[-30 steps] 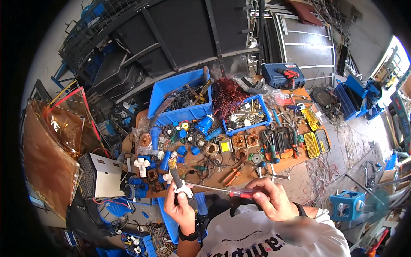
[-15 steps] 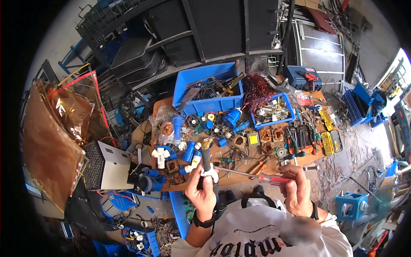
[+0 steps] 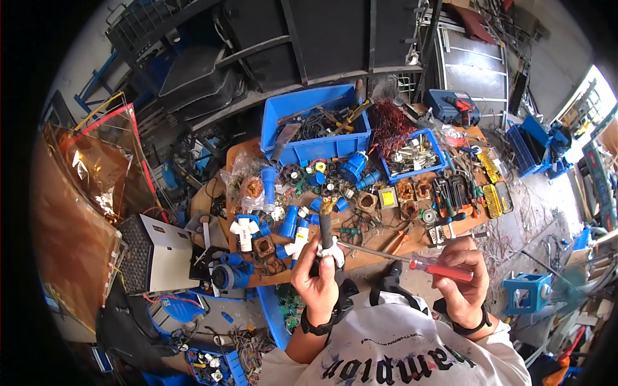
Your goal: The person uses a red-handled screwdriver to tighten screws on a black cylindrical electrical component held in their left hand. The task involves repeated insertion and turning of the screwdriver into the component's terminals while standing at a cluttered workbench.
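Observation:
My left hand is closed round a white fitting with a dark sleeved piece standing up from it, yellowish at its top. My right hand grips the red, see-through handle of a screwdriver. Its long metal shaft reaches leftward to the white fitting, where the exact contact of the tip is too small to make out. Both hands are over the near edge of the cluttered wooden table.
Blue bins of scrap and metal parts, pipe fittings, pliers, tools and a drill crowd the table. A copper-coloured sheet leans at left, beside a pale box. A blue stool stands at right.
The view has shifted, so both hands sit further right than a second ago. The held fitting is more upright, and my right hand's fingers have shifted on the screwdriver handle.

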The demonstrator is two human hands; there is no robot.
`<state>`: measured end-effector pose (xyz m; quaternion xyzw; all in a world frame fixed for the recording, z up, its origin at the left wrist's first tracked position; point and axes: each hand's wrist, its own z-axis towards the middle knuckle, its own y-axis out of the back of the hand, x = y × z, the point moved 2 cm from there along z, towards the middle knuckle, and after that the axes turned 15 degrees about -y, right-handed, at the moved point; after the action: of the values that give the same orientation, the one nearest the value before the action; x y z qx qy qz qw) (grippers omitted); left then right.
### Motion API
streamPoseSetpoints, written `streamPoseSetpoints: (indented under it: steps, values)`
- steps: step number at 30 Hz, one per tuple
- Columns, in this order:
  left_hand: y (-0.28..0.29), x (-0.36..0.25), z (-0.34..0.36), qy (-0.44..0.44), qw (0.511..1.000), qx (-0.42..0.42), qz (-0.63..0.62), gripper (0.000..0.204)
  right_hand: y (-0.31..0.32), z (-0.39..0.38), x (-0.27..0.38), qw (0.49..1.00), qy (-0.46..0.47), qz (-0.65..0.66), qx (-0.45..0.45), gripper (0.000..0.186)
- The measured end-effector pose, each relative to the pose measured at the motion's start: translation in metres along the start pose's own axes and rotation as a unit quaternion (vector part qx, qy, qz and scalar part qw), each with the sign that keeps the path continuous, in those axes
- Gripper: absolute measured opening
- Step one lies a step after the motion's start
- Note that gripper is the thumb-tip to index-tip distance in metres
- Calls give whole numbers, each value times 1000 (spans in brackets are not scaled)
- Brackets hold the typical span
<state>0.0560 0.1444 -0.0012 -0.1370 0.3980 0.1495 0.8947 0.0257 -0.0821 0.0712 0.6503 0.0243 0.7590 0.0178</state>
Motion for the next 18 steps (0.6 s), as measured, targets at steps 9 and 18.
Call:
streamPoseSetpoints:
  steps: [9,18]
  values:
    - [2,7,2,38,996,7,-83,41,-5,-8,-6,999,-30,-12,-17,16]
    - [3,9,3,61,994,18,-86,47,-8,-9,-13,995,-50,-33,-74,25]
